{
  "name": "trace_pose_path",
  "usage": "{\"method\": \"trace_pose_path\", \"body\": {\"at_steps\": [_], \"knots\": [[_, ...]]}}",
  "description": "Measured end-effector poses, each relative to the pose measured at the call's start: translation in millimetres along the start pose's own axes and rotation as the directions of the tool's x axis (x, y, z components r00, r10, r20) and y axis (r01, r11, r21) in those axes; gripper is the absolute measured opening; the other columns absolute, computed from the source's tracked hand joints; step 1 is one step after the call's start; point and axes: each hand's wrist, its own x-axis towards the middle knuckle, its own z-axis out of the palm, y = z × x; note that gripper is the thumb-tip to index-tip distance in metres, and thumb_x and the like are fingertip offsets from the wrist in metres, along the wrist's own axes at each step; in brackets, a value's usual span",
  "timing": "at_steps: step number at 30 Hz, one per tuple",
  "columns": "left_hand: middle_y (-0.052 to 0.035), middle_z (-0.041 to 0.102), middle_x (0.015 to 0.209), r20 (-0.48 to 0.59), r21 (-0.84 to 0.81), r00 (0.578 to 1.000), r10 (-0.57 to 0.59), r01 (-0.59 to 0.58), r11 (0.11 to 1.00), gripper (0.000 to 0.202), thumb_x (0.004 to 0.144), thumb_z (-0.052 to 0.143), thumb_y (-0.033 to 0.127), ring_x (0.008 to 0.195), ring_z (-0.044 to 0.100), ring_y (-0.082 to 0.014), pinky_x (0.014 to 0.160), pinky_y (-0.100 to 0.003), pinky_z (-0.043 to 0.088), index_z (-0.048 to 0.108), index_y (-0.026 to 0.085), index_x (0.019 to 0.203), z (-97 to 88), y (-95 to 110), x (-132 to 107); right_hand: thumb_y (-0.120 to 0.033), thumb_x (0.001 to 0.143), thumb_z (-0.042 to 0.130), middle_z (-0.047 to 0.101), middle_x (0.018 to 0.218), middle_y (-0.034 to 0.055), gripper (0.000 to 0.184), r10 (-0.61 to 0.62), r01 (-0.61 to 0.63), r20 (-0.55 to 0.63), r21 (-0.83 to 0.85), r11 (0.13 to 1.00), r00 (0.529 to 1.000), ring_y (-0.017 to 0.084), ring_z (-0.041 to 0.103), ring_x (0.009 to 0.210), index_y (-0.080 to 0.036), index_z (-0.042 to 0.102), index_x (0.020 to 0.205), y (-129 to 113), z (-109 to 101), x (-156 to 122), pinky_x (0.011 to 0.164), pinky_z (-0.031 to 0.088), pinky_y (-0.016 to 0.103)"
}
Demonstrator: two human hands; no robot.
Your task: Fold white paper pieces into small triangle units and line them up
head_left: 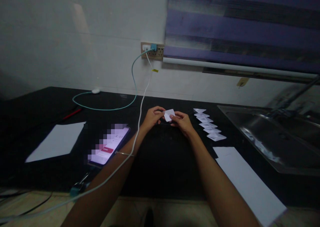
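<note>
Two hands were seen, the left hand and the right hand. One small white paper was held between them. Six folded papers were counted in a row on the one desk. One big sheet was seen on the left, and what looked like two overlapping sheets on the right. One phone, one green cable, one white cable, one red pen and one sink were counted.

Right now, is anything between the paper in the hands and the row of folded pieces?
Nothing visible. The left hand and right hand pinch the paper; only bare counter lies between it and the row of folded pieces. The white cable passes left.
</note>
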Motion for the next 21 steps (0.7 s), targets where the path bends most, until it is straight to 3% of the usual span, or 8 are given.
{"method": "trace_pose_path", "body": {"at_steps": [6,11,15,21], "knots": [[-0.0036,0.072,0.076,0.124,-0.085,0.987,-0.1,0.111,0.99,0.029,0.073,0.068,0.024,0.066,0.07,-0.016,0.043,-0.018,0.043,0.063,0.015,0.1,-0.8,-1,0,-0.043,0.065,0.084,0.071,0.07,0.0022,0.038,-0.028,0.028,-0.011,0.01,1.0,1.0,0.011,0.062,0.057,-0.016,0.075,0.09,-1,-5,0,0.051,0.052,0.02],[-0.0031,0.071,0.069,-0.001,-0.073,0.998,-0.064,0.064,0.995,0.019,0.068,0.066,0.018,0.06,0.067,-0.0144,0.043,-0.019,0.039,0.065,0.014,0.087,-3.0,4,-2,-0.037,0.062,0.086,0.074,0.075,0.0029,0.043,0.01,-0.016,0.062,0.096,0.995,0.998,0.013,0.068,0.062,-0.017,0.074,0.098,-4,-6,-1,0.062,0.059,0.025],[-0.0033,0.07,0.063,-0.11,-0.065,0.991,-0.077,0.071,0.995,0.009,0.067,0.065,0.016,0.056,0.065,-0.0139,0.043,-0.019,0.038,0.065,0.014,0.075,-2.6,13,-4,-0.034,0.058,0.088,0.074,0.076,0.0029,0.047,-0.015,0.011,0.035,0.115,0.993,0.999,0.015,0.07,0.066,-0.017,0.074,0.099,-6,-6,-2,0.069,0.062,0.031],[-0.0021,0.071,0.066,-0.044,-0.066,0.998,-0.05,0.047,0.997,0.016,0.071,0.069,0.021,0.051,0.062,-0.011,0.043,-0.019,0.04,0.066,0.014,0.084,-1.5,8,-2,-0.039,0.061,0.088,0.075,0.077,0.0028,0.04,-0.104,0.107,-0.041,0.088,0.99,0.994,0.017,0.071,0.067,-0.017,0.074,0.092,0,-6,3,0.067,0.062,0.032]]}}
